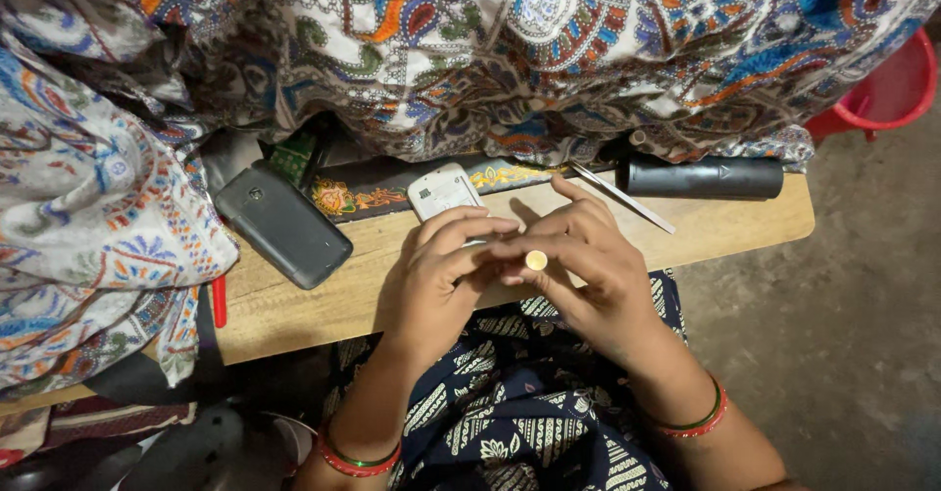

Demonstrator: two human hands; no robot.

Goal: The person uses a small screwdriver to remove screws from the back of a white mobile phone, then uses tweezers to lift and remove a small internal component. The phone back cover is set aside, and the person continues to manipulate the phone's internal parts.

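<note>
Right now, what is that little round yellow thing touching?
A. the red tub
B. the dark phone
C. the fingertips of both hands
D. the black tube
C: the small round yellow piece sits pinched between fingertips of the left hand and the right hand, above the wooden board.

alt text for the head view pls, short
Two bare hands, left hand and right hand, meet over a wooden board, pinching a small round yellowish disc. On the board lie a dark phone, a white device, a thin metal strip and a black cylinder, under patterned cloth.
</note>
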